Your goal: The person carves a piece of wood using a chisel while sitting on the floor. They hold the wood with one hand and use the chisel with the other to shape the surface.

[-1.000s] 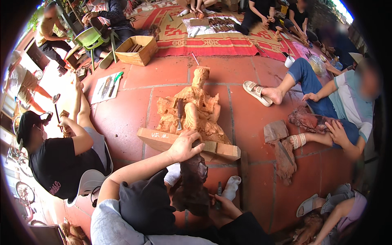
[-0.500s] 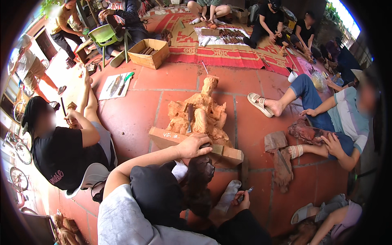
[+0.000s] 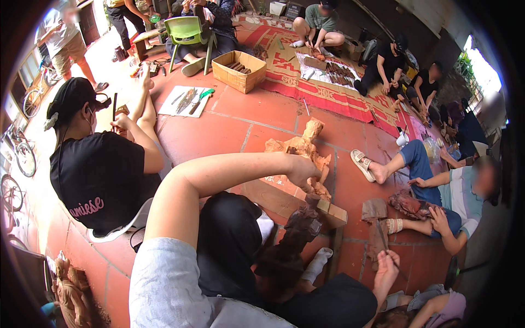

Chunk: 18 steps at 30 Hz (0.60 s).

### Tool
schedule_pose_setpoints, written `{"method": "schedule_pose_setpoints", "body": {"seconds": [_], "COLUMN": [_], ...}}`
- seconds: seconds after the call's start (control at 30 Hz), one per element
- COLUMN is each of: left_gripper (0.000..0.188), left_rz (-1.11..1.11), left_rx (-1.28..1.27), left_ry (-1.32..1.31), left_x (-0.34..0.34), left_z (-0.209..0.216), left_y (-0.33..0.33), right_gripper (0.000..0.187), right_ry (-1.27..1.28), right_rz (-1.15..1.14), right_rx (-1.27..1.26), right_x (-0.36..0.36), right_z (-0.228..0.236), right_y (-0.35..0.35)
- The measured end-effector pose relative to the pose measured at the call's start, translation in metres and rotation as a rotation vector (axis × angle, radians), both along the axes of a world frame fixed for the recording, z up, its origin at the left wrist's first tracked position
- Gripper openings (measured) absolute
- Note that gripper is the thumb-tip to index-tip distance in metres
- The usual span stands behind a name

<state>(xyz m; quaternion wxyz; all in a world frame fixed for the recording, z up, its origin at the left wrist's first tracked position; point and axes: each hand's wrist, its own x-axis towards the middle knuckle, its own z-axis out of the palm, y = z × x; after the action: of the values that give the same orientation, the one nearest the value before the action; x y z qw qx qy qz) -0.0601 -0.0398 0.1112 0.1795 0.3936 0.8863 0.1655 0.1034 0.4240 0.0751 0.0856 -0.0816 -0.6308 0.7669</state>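
Note:
My left arm crosses the middle, and my left hand (image 3: 302, 170) points down with its fingers closed at the top of a dark brown wood carving (image 3: 301, 221). This carving stands tilted between my black-trousered knees; its lower part is in shadow. My right hand (image 3: 387, 268), at lower right, is closed around a thin, dark, rod-like tool (image 3: 381, 236) that slants upward; its exact kind is unclear. Just beyond my left hand, a pale orange carved wooden figure (image 3: 310, 131) rests by a thick wooden block (image 3: 273, 198). My forearm hides part of the figure.
A cardboard box (image 3: 239, 71) of dark sticks and a white sheet with tools (image 3: 185, 101) lie ahead. A person in black (image 3: 104, 169) sits at left; another person (image 3: 465, 188) sits at right with a reddish carving (image 3: 409, 205). A brown cloth (image 3: 377, 232) lies nearby.
My view has turned left. My left hand and the dark carving's top have shifted right, and my arm now covers more of the figure. My right hand has swung right with its tool.

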Motion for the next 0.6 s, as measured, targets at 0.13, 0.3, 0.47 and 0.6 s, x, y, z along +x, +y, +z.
{"method": "schedule_pose_setpoints", "body": {"seconds": [0.13, 0.3, 0.47, 0.6], "left_gripper": [0.052, 0.057, 0.068, 0.072], "left_rz": [0.092, 0.304, 0.495, 0.73], "left_rx": [-0.142, -0.006, 0.277, 0.371], "left_ry": [0.083, 0.026, 0.167, 0.152], "left_x": [-0.004, 0.054, 0.133, 0.176], "left_z": [0.038, -0.026, -0.09, -0.118], "left_y": [0.016, 0.036, 0.063, 0.08], "right_gripper": [0.015, 0.012, 0.012, 0.015], "right_ry": [0.215, 0.157, 0.285, 0.571], "right_rz": [0.118, 0.391, 0.675, 0.966], "right_rx": [0.207, 0.336, 0.996, 1.258], "right_x": [-0.038, -0.083, -0.088, -0.109], "right_z": [0.098, 0.147, 0.151, 0.095], "right_y": [-0.015, -0.086, -0.173, -0.202]}}
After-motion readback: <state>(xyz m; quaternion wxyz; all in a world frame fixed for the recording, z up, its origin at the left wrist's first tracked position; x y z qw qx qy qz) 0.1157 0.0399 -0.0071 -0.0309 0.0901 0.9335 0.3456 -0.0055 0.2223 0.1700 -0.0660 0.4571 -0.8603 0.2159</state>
